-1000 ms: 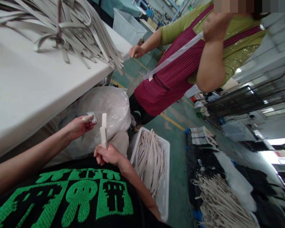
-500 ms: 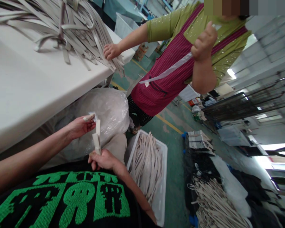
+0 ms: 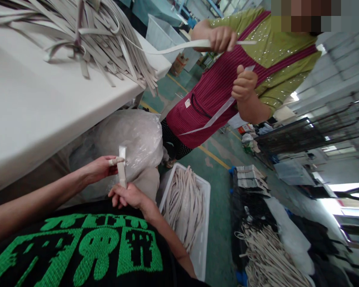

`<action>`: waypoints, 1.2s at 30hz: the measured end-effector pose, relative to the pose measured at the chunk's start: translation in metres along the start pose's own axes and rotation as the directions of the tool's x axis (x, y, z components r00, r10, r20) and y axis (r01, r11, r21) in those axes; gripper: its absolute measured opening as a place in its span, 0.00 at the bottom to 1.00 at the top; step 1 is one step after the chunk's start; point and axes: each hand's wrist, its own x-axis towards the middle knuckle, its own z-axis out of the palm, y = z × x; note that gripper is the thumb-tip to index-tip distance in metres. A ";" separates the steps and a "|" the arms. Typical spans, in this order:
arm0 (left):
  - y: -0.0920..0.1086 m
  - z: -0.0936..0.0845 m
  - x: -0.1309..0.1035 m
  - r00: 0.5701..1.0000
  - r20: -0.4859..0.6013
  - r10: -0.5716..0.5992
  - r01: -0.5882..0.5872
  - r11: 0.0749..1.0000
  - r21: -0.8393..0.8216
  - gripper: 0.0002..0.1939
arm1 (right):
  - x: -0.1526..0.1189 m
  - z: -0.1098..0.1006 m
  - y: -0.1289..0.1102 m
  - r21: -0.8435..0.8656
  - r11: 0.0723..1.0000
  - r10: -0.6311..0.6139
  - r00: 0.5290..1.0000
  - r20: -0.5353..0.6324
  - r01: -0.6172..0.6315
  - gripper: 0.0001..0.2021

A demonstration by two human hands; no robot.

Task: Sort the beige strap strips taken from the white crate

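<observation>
The short strip point(image 3: 121, 172) stands upright between the two hands, below the table's point(image 3: 48, 115) front edge and in front of a plastic bag point(image 3: 131, 135). The right hand point(image 3: 128, 196) is closed on its lower end; the left hand point(image 3: 103, 168), one fingertip taped, pinches it near the top, where a small clear piece sticks up. To do this well, I judge the lower grip should stay firm while the upper fingers work at the top end, keeping the strip straight. Just right of the hands a white bin point(image 3: 205, 223) holds more strips. A heap of strips point(image 3: 101, 40) lies at the table's far corner. Room is tight: the table edge hangs above, and a co-worker point(image 3: 227, 91) stands close beyond, pulling a long strip point(image 3: 173, 48) off the heap.
</observation>
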 end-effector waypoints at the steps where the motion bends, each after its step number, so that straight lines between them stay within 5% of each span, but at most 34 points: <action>1: -0.005 0.000 -0.001 1.000 -0.020 0.000 0.000 1.000 -0.006 0.12 | 0.002 0.002 0.001 -0.021 0.999 -0.046 0.997 -0.059 0.044 0.16; 6: -0.015 0.001 -0.005 0.990 -0.133 0.046 -0.056 0.996 -0.071 0.08 | -0.001 0.003 0.012 -0.217 0.963 -0.230 0.914 -0.335 0.162 0.16; 10: -0.011 -0.001 -0.006 0.974 -0.210 0.079 -0.105 0.988 -0.116 0.08 | -0.014 -0.006 0.019 -0.268 0.958 -0.211 0.883 -0.419 0.102 0.20; 14: -0.019 0.003 -0.012 0.982 -0.176 0.065 -0.077 0.995 -0.063 0.11 | -0.021 -0.010 0.016 -0.261 0.965 -0.117 0.896 -0.428 0.001 0.24; 18: -0.032 0.019 -0.024 0.998 0.017 0.059 -0.060 0.996 0.072 0.19 | -0.021 -0.012 0.000 -0.235 0.971 -0.137 0.886 -0.442 0.033 0.28; 21: -0.028 0.025 -0.033 0.985 0.082 0.149 -0.157 0.981 0.110 0.22 | -0.037 -0.016 -0.005 -0.243 0.961 -0.217 0.896 -0.388 0.128 0.33; 25: -0.016 0.025 -0.046 0.950 0.018 0.310 -0.311 0.945 0.107 0.23 | -0.072 -0.020 -0.006 -0.249 0.959 -0.222 0.909 -0.352 0.138 0.37; 31: -0.006 0.051 -0.066 0.872 0.348 0.344 -0.418 0.893 0.164 0.24 | -0.088 -0.014 -0.032 -0.265 0.930 -0.347 0.849 -0.397 0.256 0.34; 36: 0.015 0.050 -0.066 0.847 0.160 0.506 -0.522 0.850 0.073 0.23 | -0.115 -0.022 -0.035 -0.286 0.926 -0.345 0.857 -0.382 0.246 0.30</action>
